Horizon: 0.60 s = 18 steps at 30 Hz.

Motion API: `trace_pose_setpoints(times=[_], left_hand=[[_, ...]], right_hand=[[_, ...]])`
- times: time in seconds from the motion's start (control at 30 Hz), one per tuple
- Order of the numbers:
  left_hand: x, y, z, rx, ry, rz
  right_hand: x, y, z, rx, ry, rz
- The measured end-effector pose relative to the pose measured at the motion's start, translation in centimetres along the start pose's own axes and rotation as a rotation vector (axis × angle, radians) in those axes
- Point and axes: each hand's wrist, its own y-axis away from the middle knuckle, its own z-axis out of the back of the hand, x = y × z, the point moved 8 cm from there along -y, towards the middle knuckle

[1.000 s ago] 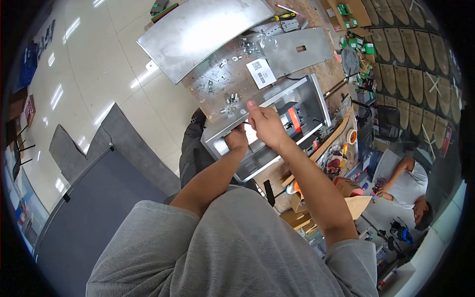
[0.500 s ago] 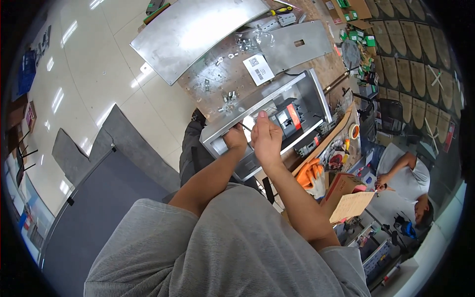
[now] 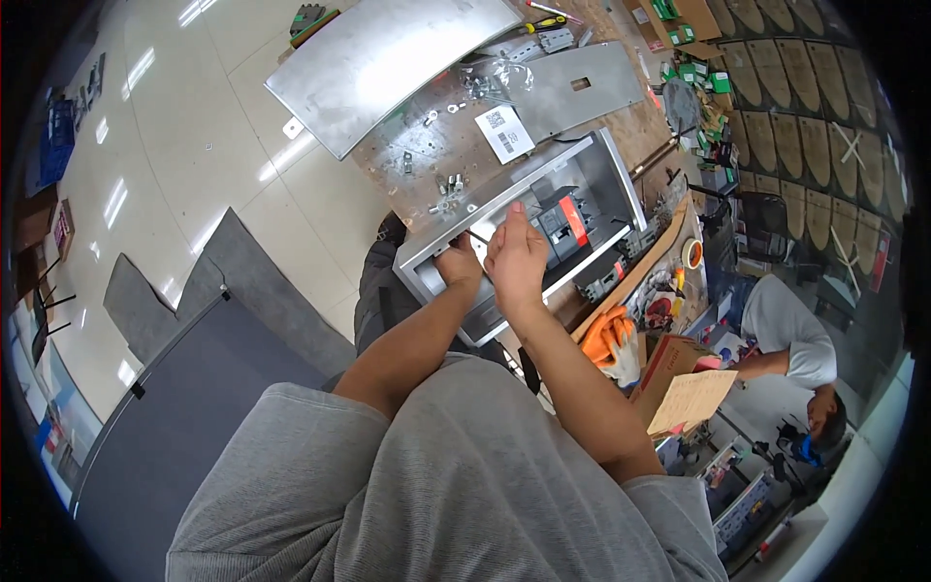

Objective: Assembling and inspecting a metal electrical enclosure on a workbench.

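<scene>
A grey metal enclosure box [image 3: 427,244] sits tilted at the workbench's near edge, its open side toward me. Inside is a dark circuit breaker with a red-orange stripe [image 3: 572,221]. My left hand [image 3: 456,264] reaches into the box's left end; its fingertips are partly hidden by the box wall. My right hand [image 3: 517,257] is closed over the box's middle, thumb on top, left of the breaker. A thin dark rod [image 3: 478,238] shows between the two hands and runs toward my right fist. What the right fingers wrap round is hidden.
Beyond the box, the wooden bench [image 3: 388,184] carries loose metal lugs, a white label card [image 3: 505,134], flat metal panels [image 3: 388,68] and a yellow screwdriver [image 3: 546,23]. Orange gloves [image 3: 609,335] and a cardboard box [image 3: 669,373] lie to the right. A person [image 3: 790,330] works at far right.
My right hand has shifted slightly left and stays closed. The left hand remains inside the box. At far right, the other person's arm has moved lower.
</scene>
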Motion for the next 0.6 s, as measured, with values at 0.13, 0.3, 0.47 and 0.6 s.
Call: trace_pose_setpoints(times=[0.13,0.3,0.47,0.6], left_hand=[[0.4,-0.1,0.3,-0.058,0.026,0.01],[0.5,0.1,1.2,-0.14,0.005,-0.033],[-1.3,1.0,1.1,-0.084,-0.032,0.002],[-1.7,0.6,1.9,-0.167,0.024,-0.068]], right_hand=[[0.4,-0.5,-0.2,0.039,0.187,0.105],[1.1,-0.6,-0.6,0.087,0.403,0.074],[1.4,-0.9,0.1,0.163,0.501,0.189],[1.9,-0.2,-1.1,0.303,0.613,0.25]])
